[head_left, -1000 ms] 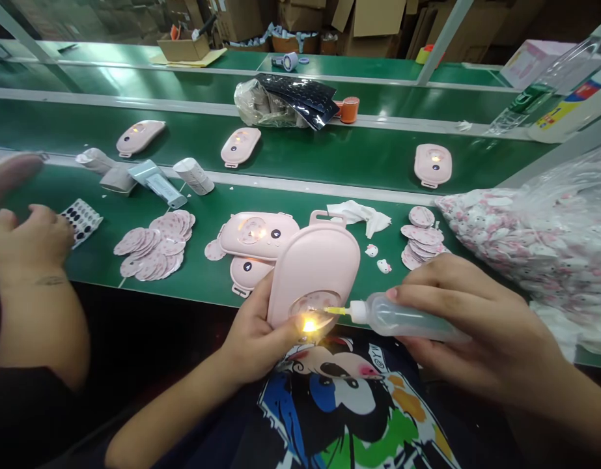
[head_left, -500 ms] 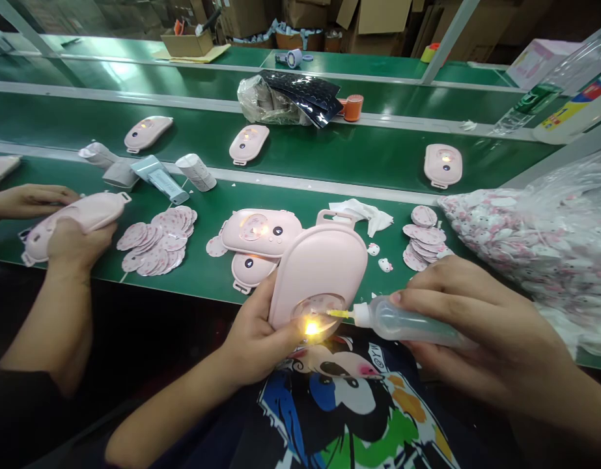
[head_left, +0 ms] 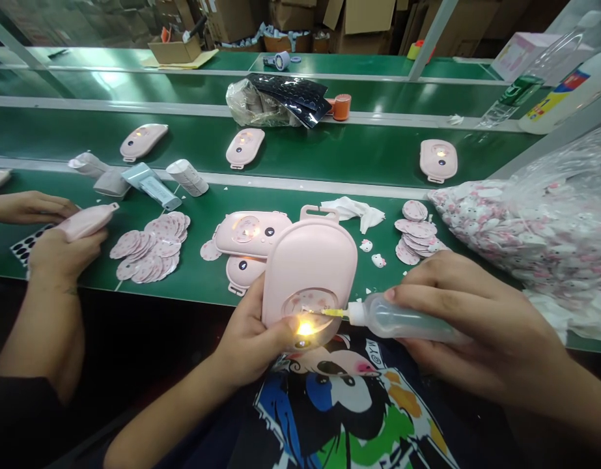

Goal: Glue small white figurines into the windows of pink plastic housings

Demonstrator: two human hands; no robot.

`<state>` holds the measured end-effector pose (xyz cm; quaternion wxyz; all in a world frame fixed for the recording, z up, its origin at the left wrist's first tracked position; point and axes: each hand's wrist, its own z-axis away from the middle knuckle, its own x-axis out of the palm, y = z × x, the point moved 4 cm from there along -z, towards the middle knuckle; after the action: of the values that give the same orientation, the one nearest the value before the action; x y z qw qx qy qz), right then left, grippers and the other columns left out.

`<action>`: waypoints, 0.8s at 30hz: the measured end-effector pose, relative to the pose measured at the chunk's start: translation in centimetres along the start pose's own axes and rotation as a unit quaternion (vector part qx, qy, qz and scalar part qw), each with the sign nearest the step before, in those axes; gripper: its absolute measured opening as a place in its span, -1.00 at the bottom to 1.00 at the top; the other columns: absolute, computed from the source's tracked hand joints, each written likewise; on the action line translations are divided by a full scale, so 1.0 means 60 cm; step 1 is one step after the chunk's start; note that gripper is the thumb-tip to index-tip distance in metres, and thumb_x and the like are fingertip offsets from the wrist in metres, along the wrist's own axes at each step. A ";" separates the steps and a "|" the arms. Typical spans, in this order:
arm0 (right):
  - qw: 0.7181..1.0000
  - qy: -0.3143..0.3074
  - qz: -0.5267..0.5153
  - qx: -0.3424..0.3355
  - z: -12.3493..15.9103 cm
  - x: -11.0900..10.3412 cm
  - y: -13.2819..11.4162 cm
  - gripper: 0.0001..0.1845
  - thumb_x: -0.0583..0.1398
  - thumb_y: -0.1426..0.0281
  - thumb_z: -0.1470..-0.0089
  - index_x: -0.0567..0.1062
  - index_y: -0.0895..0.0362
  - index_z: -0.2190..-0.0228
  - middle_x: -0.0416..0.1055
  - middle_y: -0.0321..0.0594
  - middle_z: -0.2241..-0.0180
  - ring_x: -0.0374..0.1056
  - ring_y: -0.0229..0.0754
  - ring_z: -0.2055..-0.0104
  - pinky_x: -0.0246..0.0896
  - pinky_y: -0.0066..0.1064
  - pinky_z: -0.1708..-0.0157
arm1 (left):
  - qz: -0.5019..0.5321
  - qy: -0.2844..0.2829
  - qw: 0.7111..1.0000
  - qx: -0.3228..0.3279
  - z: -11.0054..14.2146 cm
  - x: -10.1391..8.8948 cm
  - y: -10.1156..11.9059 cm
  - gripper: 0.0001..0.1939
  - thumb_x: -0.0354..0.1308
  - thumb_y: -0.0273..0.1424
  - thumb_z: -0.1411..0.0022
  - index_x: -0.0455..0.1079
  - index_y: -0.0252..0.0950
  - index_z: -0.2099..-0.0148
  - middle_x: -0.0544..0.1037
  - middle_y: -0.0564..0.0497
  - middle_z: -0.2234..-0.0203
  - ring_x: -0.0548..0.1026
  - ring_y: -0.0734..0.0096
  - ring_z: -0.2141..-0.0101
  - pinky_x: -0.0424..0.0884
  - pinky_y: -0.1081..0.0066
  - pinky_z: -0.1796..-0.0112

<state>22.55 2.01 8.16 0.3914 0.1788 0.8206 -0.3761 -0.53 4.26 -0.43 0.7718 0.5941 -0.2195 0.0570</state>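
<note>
My left hand grips a pink rounded plastic device by its lower left side, tilted up above my lap. A yellow light glows beside my thumb, near the oval window on its face. In my right hand is a translucent squeeze bottle with a white cap and a yellow needle tip. The tip points left and reaches over the oval window; whether it touches cannot be made out. Behind the held device, two similar pink devices lie partly stacked, one lit.
Printed round stickers lie heaped at left, with another stack at right. Small white cat-face pieces and a tissue lie between. A plastic bag of such pieces fills the right. A co-worker's hands hold another pink device.
The view has shifted slightly. The bottle tip has moved a little further over the oval window. At left, the co-worker has turned their device, and a sheet of black dots shows under it.
</note>
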 end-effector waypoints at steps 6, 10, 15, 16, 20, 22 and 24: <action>1.000 0.010 0.001 0.001 0.000 -0.001 0.001 -0.67 0.24 0.49 -0.11 0.43 0.02 0.07 0.44 -0.20 0.29 0.33 -0.16 0.31 0.26 -0.31 0.36 | -0.016 0.010 1.000 0.004 0.001 -0.001 0.000 -0.54 0.40 -0.40 -0.04 0.49 -0.13 -0.03 0.66 -0.05 0.21 0.63 0.10 0.24 0.61 0.24 0.27; 1.000 0.005 0.004 0.001 0.001 0.000 0.000 -0.69 0.23 0.45 -0.13 0.42 0.02 0.07 0.44 -0.19 0.30 0.33 -0.15 0.31 0.28 -0.29 0.37 | -0.023 0.003 1.000 0.009 0.001 0.001 0.000 -0.57 0.39 -0.41 -0.05 0.49 -0.12 -0.01 0.66 -0.03 0.21 0.63 0.13 0.24 0.61 0.26 0.27; 1.000 0.005 0.008 -0.004 0.001 0.002 -0.007 -0.70 0.21 0.50 -0.14 0.41 0.03 0.08 0.43 -0.17 0.30 0.32 -0.14 0.31 0.24 -0.26 0.37 | -0.016 0.004 1.000 0.013 0.002 0.004 -0.001 -0.58 0.38 -0.41 -0.08 0.49 -0.09 -0.01 0.65 0.00 0.19 0.62 0.20 0.22 0.59 0.35 0.26; 1.000 0.008 0.006 -0.005 0.001 0.003 -0.007 -0.71 0.21 0.50 -0.14 0.42 0.03 0.09 0.43 -0.17 0.30 0.33 -0.13 0.31 0.25 -0.26 0.36 | -0.012 -0.002 1.000 0.010 0.001 0.005 -0.002 -0.57 0.38 -0.41 -0.08 0.49 -0.08 -0.02 0.65 0.01 0.19 0.62 0.20 0.21 0.59 0.35 0.25; 0.993 0.060 -0.094 0.049 0.009 0.003 0.027 -0.64 0.26 0.48 -0.08 0.44 -0.01 0.06 0.48 -0.22 0.22 0.38 -0.15 0.27 0.30 -0.29 0.32 | -0.009 0.028 1.000 -0.002 -0.010 -0.002 -0.003 -0.57 0.39 -0.41 -0.05 0.49 -0.11 0.00 0.66 0.01 0.22 0.62 0.20 0.23 0.58 0.33 0.26; 0.958 0.135 -0.218 0.130 0.019 0.003 0.072 -0.66 0.23 0.36 -0.10 0.46 -0.03 0.05 0.47 -0.22 0.16 0.40 -0.14 0.24 0.33 -0.30 0.33 | -0.004 0.072 0.997 0.006 -0.018 -0.013 0.001 -0.56 0.41 -0.40 0.01 0.49 -0.15 0.04 0.66 -0.01 0.25 0.61 0.17 0.27 0.58 0.31 0.28; 0.903 0.191 -0.322 0.213 0.028 0.013 0.122 -0.68 0.15 0.23 -0.11 0.48 -0.01 0.09 0.46 -0.17 0.14 0.41 -0.10 0.23 0.37 -0.24 0.29 | 0.009 0.114 0.993 0.024 -0.025 -0.027 0.008 -0.55 0.42 -0.41 0.06 0.49 -0.17 0.06 0.66 0.00 0.27 0.61 0.18 0.29 0.57 0.32 0.30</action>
<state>27.19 5.53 3.38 0.0375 0.0521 0.7927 -0.6062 -1.75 6.11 -0.97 0.7768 0.6000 -0.1344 0.1364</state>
